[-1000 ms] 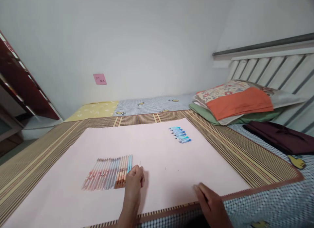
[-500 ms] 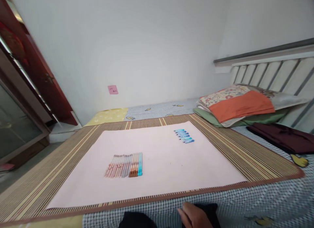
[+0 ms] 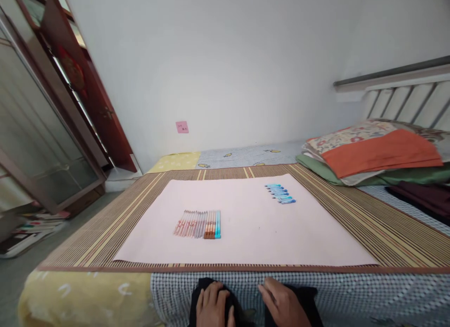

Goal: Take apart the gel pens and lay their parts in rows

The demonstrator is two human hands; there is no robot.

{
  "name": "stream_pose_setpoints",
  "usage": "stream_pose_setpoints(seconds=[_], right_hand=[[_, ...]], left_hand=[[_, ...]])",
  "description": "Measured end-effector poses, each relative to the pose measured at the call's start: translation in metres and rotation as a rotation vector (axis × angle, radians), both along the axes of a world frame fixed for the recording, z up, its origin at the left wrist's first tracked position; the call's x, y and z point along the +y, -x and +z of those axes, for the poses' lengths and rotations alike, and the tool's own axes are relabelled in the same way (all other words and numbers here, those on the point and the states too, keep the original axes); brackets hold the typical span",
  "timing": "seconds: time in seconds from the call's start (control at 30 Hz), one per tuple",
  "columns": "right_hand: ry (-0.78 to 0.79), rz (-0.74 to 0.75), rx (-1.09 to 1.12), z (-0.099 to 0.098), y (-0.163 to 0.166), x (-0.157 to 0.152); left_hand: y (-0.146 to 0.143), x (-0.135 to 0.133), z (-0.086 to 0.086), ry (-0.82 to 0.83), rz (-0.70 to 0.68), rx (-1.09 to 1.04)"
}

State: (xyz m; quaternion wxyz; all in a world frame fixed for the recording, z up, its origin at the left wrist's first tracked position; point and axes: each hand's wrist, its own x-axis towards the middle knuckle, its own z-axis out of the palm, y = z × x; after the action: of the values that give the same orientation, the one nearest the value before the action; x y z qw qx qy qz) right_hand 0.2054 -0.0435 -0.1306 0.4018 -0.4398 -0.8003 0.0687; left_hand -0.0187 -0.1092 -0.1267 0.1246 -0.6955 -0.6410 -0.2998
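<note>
My left hand rests on my left knee, its fingers lying over the dark cloth and holding nothing. On the inner side of the other knee lies my right hand, fingers loosely stretched and nothing in them. In front of both hands, a large pale pink sheet covers part of the striped mat. A row of slim pens lies side by side left of centre, clear and reddish ones first, then brown and turquoise. Farther back to the right is a small stack of short blue pens. Neither hand touches any pen.
The woven mat lies over a bed with checked and yellow bedding. Folded pillows and dark cloth lie at the right by the headboard. A pink note sticks to the wall; a red door stands left.
The view has turned left, so the sheet and pens appear farther right. My left hand has come into view on my left knee; my right hand stays by the right knee.
</note>
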Motion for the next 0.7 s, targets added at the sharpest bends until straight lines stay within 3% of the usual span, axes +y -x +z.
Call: stream_pose_setpoints(seconds=[0.17,0.37,0.53,0.7], right_hand=[[0.119,0.067,0.084,0.022,0.024,0.007],[0.21,0.149,0.137,0.059,0.082,0.056],[0.299,0.083,-0.028,0.06,0.128,0.094],[0.346,0.003,-0.104,0.057,0.149,0.109]], left_hand=[[0.003,0.0,-0.002,0.016,-0.023,-0.044],[0.002,0.006,-0.004,0.046,-0.043,-0.121],[0.006,0.006,-0.008,0.037,-0.034,-0.088],[0.008,0.006,-0.006,0.034,-0.045,-0.084]])
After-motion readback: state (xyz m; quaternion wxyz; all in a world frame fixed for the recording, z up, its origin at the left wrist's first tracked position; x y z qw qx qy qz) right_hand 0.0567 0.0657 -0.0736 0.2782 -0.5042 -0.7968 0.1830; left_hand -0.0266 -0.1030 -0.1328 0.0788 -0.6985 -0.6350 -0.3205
